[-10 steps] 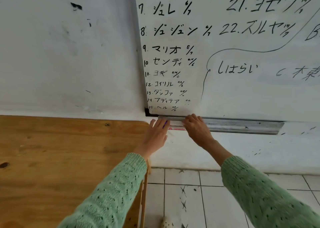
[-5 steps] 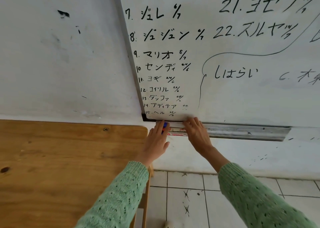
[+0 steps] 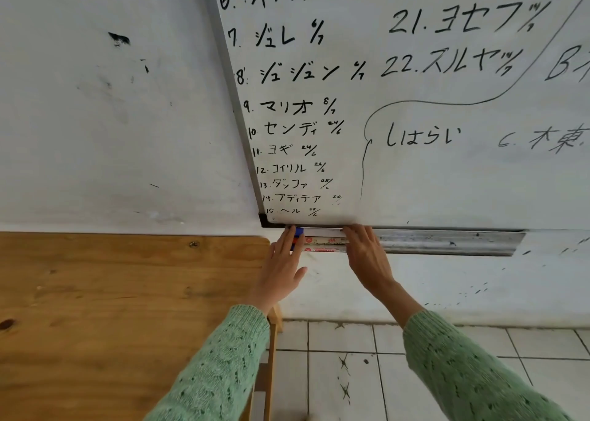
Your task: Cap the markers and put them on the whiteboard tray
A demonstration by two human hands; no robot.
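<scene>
The markers (image 3: pixel 322 244) lie capped, side by side at the left end of the whiteboard tray (image 3: pixel 447 241). My left hand (image 3: pixel 282 269) presses flat-fingered against their caps and my right hand (image 3: pixel 367 254) rests open on their barrels, squaring them so none rolls off.

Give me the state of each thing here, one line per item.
markers: lying lengthwise in the tray's left end, stacked side by side, caps on at the visible left ends.
whiteboard tray: mounted under the board, right part bare.
left hand: open, fingers against the markers' capped ends.
right hand: fingers resting over the markers' right ends.
whiteboard: covered in black writing.
</scene>
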